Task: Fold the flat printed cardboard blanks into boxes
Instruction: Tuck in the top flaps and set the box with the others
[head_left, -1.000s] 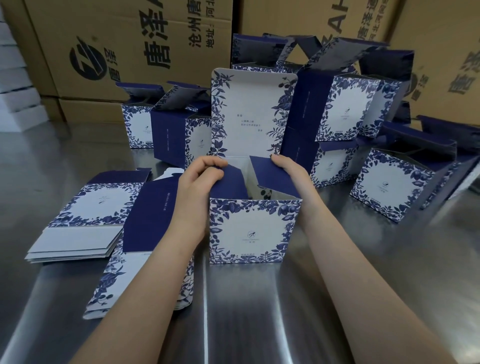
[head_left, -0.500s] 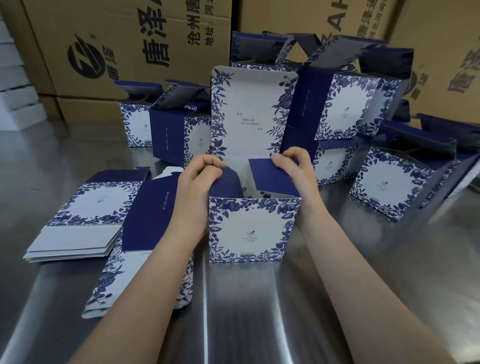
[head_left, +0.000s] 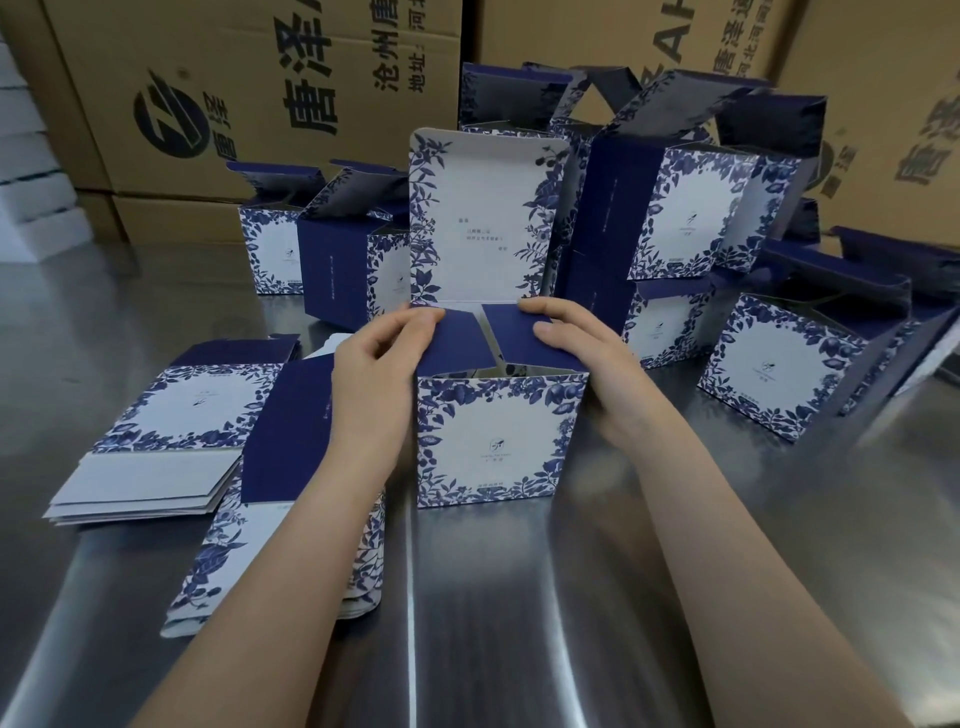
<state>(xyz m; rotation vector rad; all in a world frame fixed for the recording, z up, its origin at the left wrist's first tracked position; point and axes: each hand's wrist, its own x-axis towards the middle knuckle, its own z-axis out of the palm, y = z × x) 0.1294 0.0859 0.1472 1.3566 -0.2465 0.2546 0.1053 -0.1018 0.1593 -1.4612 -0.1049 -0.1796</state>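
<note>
Blue-and-white cardboard box (head_left: 501, 447) standing at the centre of the frame on a steel table (head_left: 519, 623), its lid (head_left: 483, 218) upright at the back. Left hand (head_left: 376, 379) pinching the navy left flap (head_left: 457, 345) with curled fingers; right hand (head_left: 592, 364) gripping the right flap (head_left: 530, 338), thumb lying on it. Both flaps folded inward over the opening, not quite meeting. At the left of the frame, two stacks of flat blanks (head_left: 156, 415). Behind and at the right, finished boxes (head_left: 685, 208) with lids open, some piled. Brown cartons (head_left: 249, 88) along the top.
</note>
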